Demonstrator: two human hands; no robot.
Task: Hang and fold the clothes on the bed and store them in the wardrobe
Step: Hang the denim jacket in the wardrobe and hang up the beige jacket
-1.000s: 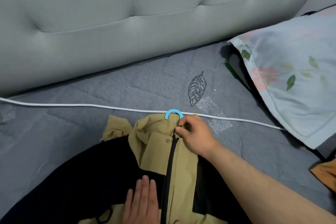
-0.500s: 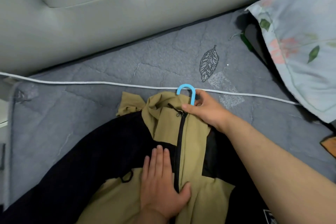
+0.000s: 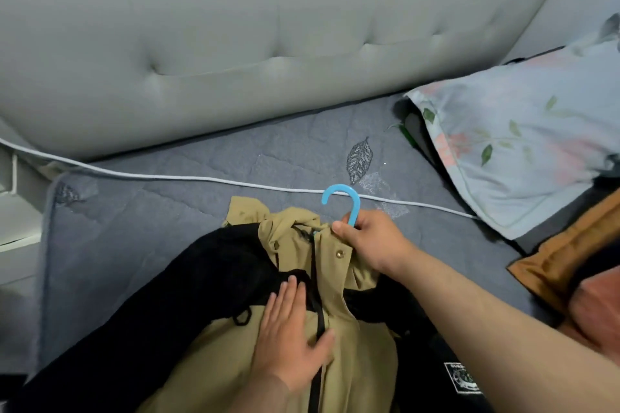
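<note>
Hook (image 3: 356, 208), curved blue, gripped by right hand (image 3: 372, 241); left hand (image 3: 292, 339) flat on smooth, perhaps nylon, jacket (image 3: 218, 365).

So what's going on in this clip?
A person is getting a khaki and black jacket onto a blue hanger on the bed. The right hand grips the hanger's stem at the collar, with the hook poking out above. The left hand lies flat on the jacket's chest beside the zip. The jacket lies on the bed, not yet lifted. A floral pillow sits to the right.
</note>
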